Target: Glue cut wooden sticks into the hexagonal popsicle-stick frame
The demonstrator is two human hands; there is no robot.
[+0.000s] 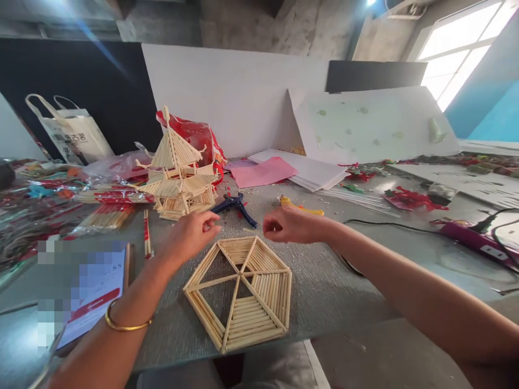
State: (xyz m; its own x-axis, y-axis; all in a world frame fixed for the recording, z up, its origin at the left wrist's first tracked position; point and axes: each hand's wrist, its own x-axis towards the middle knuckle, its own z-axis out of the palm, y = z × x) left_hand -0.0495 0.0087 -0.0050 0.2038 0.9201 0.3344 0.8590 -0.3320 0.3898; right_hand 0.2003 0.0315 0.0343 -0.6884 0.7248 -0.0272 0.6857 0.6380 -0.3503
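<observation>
The frame [240, 274] lies flat by the surface's [324, 302] near edge. Left hand [194, 231] and right hand [290, 222] curl beyond it; I cannot tell whether either grip holds anything. Likely light, stiff, fragile: best lifted by opposite sides.

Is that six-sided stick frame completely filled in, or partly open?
Partly open: the stick frame shows tabletop through its two left sections, while sticks mostly fill the others.
</observation>
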